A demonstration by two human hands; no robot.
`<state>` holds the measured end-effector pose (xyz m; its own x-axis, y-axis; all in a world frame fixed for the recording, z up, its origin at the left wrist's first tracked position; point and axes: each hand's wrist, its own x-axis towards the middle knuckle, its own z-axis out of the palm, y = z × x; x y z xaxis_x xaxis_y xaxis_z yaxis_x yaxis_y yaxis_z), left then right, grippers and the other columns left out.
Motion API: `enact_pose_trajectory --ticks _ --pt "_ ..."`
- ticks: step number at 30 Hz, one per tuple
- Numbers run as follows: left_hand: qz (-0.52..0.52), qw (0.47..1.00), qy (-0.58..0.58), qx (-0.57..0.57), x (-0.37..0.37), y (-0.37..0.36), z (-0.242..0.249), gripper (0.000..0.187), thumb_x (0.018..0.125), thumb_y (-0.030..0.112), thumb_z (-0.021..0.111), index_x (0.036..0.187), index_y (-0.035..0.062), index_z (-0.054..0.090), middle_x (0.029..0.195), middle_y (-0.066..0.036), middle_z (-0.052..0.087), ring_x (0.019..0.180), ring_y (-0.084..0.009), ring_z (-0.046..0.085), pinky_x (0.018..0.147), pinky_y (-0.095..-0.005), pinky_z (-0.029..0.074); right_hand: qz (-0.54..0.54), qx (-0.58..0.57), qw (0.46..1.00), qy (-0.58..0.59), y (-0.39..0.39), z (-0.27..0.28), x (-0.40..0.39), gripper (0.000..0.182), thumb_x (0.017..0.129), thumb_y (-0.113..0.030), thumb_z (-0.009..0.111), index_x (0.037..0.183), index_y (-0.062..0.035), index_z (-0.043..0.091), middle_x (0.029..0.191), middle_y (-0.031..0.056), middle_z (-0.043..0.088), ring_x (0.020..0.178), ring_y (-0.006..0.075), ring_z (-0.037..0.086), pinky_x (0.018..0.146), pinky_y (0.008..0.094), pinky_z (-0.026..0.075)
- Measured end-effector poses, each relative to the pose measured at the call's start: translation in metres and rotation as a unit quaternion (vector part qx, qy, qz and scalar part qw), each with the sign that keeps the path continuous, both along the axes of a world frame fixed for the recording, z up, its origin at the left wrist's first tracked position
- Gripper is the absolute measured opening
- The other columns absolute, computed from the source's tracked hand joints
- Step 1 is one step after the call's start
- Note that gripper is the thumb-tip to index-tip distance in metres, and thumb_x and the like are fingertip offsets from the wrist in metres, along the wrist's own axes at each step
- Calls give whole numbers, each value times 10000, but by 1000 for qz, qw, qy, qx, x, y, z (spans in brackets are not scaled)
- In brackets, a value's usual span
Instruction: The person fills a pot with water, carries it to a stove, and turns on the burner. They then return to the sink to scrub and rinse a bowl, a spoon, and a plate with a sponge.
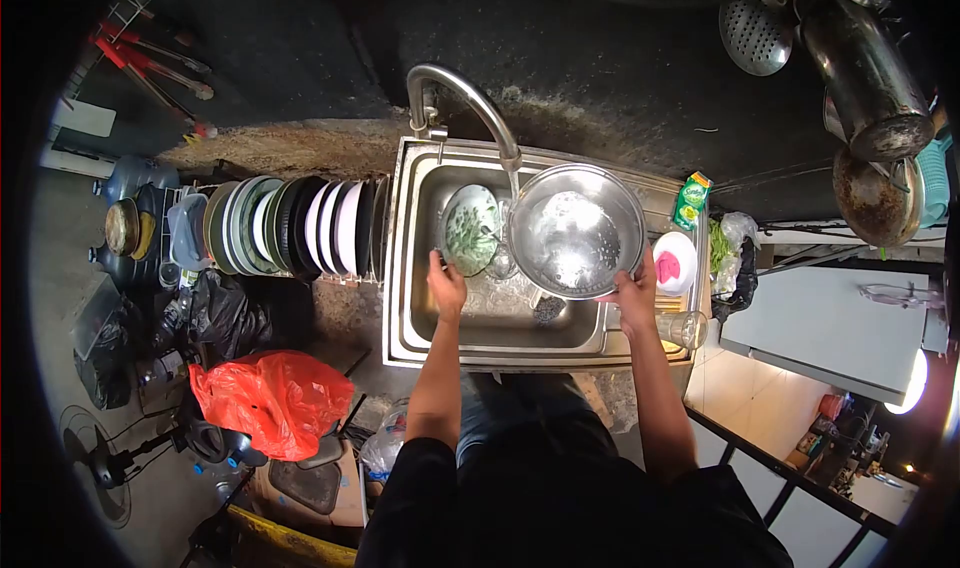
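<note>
Dark, rough wall and floor fill most of the view, seen from high above. A steel sink (420, 268) sits in the middle, with a curved tap (470, 103) bending over it. Water runs down from the tap.

To the left of the sink stands a long rack of plates (290, 226), all set on their edges in a row. Below the rack lies a red plastic bag (272, 400). At the top right hang some pots (870, 68) and a ladle with holes (756, 36).

A big shiny metal bowl (575, 230) is tipped up over the right side of the sink, right under the tap. The right hand (634, 290) is closed on the bowl's lower rim and holds it up. The bowl lies just ahead of that hand, so the right hand is much nearer to it.

A plate with a green pattern (470, 230) leans in the left side of the sink, touching the bowl's left edge. The left hand (446, 284) is at the bottom edge of this plate. I cannot tell if its fingers grip the plate or only rest on it. The two hands are well apart, one on each side of the sink.

A small pink dish (674, 264) and a green soap packet (691, 200) sit on the sink's right edge. A clear glass (684, 328) stands near the right wrist. Something dark lies under the bowl, but it is too hidden to name.
</note>
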<state>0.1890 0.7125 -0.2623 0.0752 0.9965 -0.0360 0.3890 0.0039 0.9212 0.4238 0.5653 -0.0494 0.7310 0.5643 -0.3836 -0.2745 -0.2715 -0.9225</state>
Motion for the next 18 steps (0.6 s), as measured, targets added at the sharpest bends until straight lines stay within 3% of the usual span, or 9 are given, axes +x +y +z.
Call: enact_pose_trajectory --ticks 3,5,7,8,11,12,13,16,18 --pt "27 997 -51 -51 13 3 0 260 844 -24 502 1103 -9 496 927 -190 602 794 -306 614 664 -391 488 -25 -14 999 19 5 3 -2 731 814 127 396 1462 -146 195 1326 131 435 1020 276 593 555 330 625" --pt "28 998 -11 -58 5 7 -45 317 842 -46 504 1154 2 482 983 -145 582 857 -229 584 725 -353 487 -19 -11 1000 11 7 4 -2 735 811 134 393 1461 -148 199 1331 128 431 1021 277 592 555 331 625" --pt "64 984 -99 -132 -1 11 -61 389 849 -39 521 1230 7 455 1018 -119 594 901 -208 577 808 -326 467 -14 -7 1000 5 9 3 -4 739 808 141 390 1461 -150 203 1336 125 427 1022 277 590 554 332 625" --pt "55 961 -226 -148 -1 12 -61 512 870 22 545 1353 24 374 1191 -148 559 1072 -247 552 925 -338 425 -1 -9 1000 -4 11 0 -6 726 815 131 392 1460 -144 204 1309 123 450 996 263 602 556 329 624" --pt "31 987 -68 -141 -8 11 -53 620 880 93 569 1429 43 285 1375 -182 431 1268 -265 431 1020 -355 355 15 5 1000 6 19 -10 -17 716 823 129 398 1459 -136 203 1285 117 473 983 248 603 560 328 622" --pt "8 973 -25 -231 -8 12 -11 665 936 307 534 1461 49 217 1474 -193 298 1366 -276 304 1064 -393 306 14 5 1000 22 24 -13 -24 724 822 135 402 1461 -141 202 1292 114 469 993 248 596 559 328 622" --pt "5 974 -20 -227 -8 13 22 665 936 307 534 1461 49 217 1474 -193 298 1366 -276 304 1064 -393 306 13 4 999 38 29 -15 -32 732 821 140 405 1462 -146 201 1300 111 465 1004 247 588 559 327 621" --pt "-77 877 -272 -388 -7 18 112 882 878 706 334 1482 91 153 1507 -190 217 1384 -313 238 1056 -500 285 39 0 999 34 38 -23 -44 740 825 147 414 1462 -166 204 1315 124 446 982 248 592 540 311 616" --pt "-87 902 -204 -370 -9 10 141 851 884 674 383 1484 113 161 1496 -179 245 1356 -329 286 1034 -490 320 80 -4 996 37 37 -24 -45 734 826 141 420 1457 -175 218 1311 143 445 912 228 616 501 288 601"
